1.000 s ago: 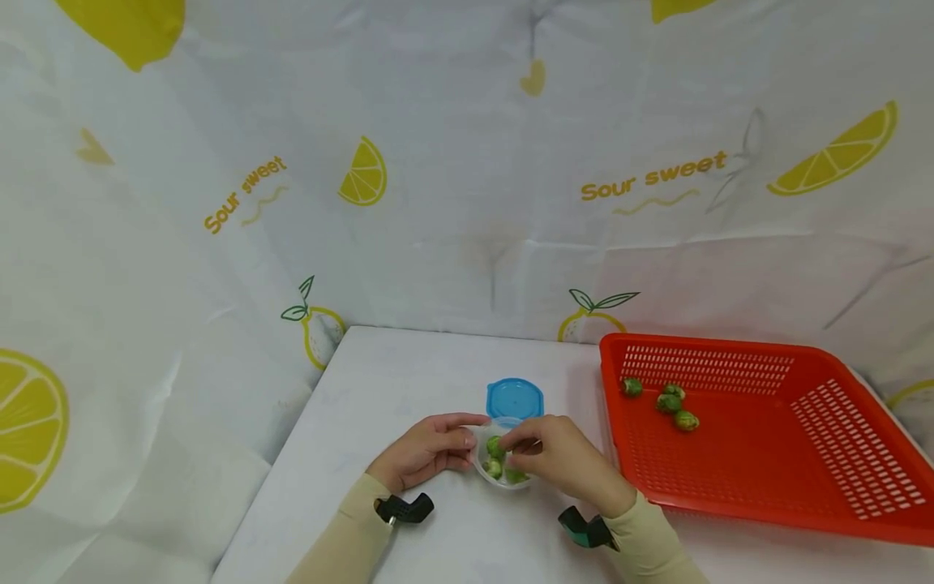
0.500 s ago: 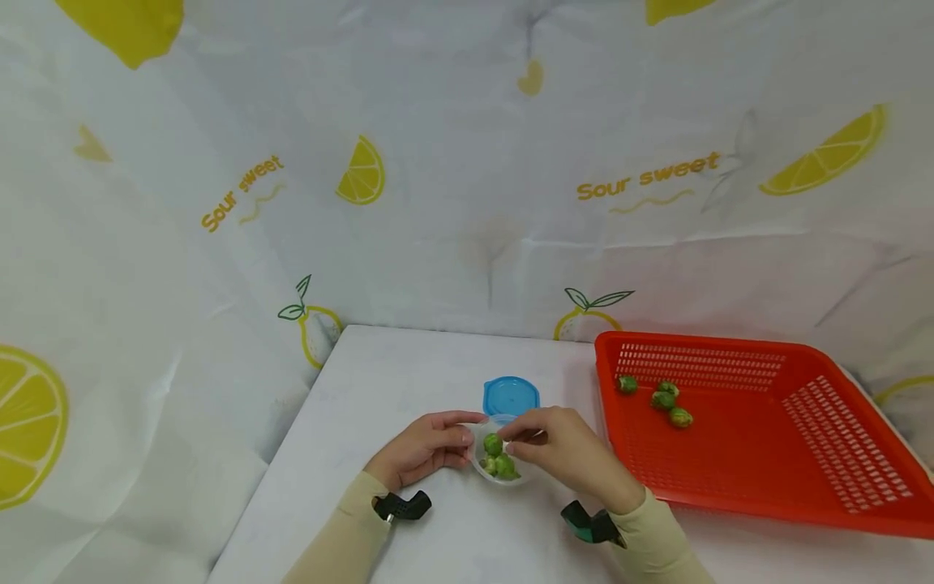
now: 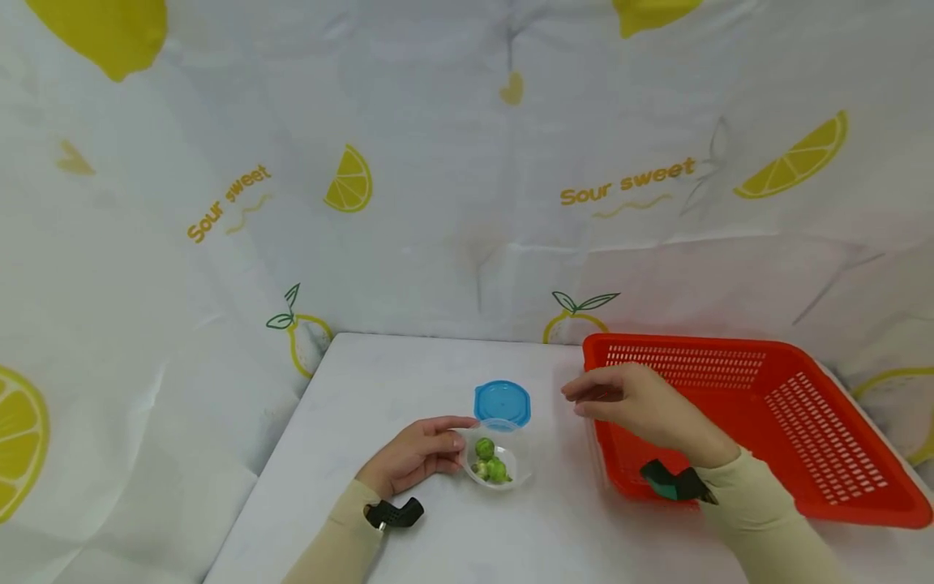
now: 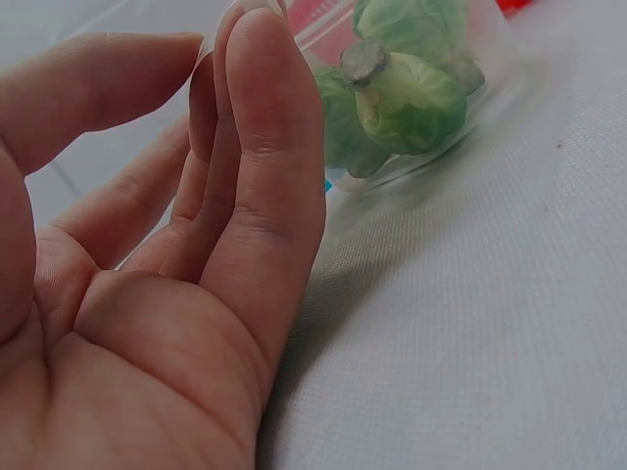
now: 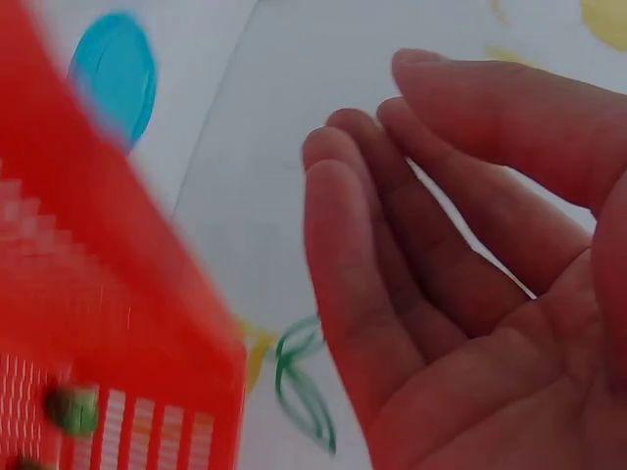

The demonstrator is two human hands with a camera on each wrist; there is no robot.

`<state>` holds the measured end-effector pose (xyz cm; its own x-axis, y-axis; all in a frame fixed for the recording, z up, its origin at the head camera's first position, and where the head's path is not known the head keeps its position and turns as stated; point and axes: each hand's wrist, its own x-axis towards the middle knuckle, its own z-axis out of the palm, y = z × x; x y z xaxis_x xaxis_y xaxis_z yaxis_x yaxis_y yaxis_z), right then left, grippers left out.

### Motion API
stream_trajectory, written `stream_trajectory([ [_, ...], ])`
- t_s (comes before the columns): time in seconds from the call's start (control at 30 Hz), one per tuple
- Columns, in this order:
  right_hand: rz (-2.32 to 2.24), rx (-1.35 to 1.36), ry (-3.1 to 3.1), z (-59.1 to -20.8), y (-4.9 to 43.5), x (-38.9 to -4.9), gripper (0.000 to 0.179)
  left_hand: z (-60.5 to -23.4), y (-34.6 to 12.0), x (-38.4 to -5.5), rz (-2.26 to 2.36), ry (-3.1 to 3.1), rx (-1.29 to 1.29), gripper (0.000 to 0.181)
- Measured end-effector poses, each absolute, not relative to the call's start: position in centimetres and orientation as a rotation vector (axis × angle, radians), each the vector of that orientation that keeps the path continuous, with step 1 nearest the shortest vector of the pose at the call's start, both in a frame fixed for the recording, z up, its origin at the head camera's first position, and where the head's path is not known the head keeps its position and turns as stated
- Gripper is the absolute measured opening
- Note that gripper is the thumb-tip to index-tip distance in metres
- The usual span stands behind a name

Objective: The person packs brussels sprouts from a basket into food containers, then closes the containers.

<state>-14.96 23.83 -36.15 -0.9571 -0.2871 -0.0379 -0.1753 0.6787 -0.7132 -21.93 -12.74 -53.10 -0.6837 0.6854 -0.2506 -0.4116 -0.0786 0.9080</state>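
A small clear plastic container (image 3: 520, 472) holds several green Brussels sprouts (image 3: 493, 465) on the white table. My left hand (image 3: 414, 454) lies at its left side, pinching the rim between thumb and fingertips. In the left wrist view, sprouts (image 4: 411, 103) show through the container's wall beyond the fingers. My right hand (image 3: 642, 405) is raised over the left edge of the red basket (image 3: 737, 454), fingers loosely bent with nothing between them. One sprout (image 5: 73, 408) shows in the basket in the right wrist view; in the head view the hand hides the basket's sprouts.
A blue lid (image 3: 502, 402) lies flat on the table just behind the container. The red perforated basket takes up the table's right side. A white cloth (image 3: 438, 268) printed with lemons hangs behind the table (image 3: 394, 373).
My right hand has left the container and moved right to the basket's left edge. My left hand stays on the container, where the sprouts sit together. The head view has shifted slightly.
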Motion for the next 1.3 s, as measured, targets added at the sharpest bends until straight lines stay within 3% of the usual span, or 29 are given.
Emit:
stream_trajectory([
  [0.23,-1.085,-0.226,2.680,-36.1,31.9,-16.9,0.036,-53.2,-12.7,-22.0,1.845,1.446,0.321,0.052],
  [0.53,-1.018,-0.153,2.594,-39.4,39.0,-18.8,0.047,-53.3,-13.1,-21.9,1.855,1.445,0.321,0.051],
  [1.3,-0.947,-0.159,2.522,-43.5,42.7,-20.1,0.039,-53.3,-12.9,-22.0,1.858,1.407,0.330,0.054],
])
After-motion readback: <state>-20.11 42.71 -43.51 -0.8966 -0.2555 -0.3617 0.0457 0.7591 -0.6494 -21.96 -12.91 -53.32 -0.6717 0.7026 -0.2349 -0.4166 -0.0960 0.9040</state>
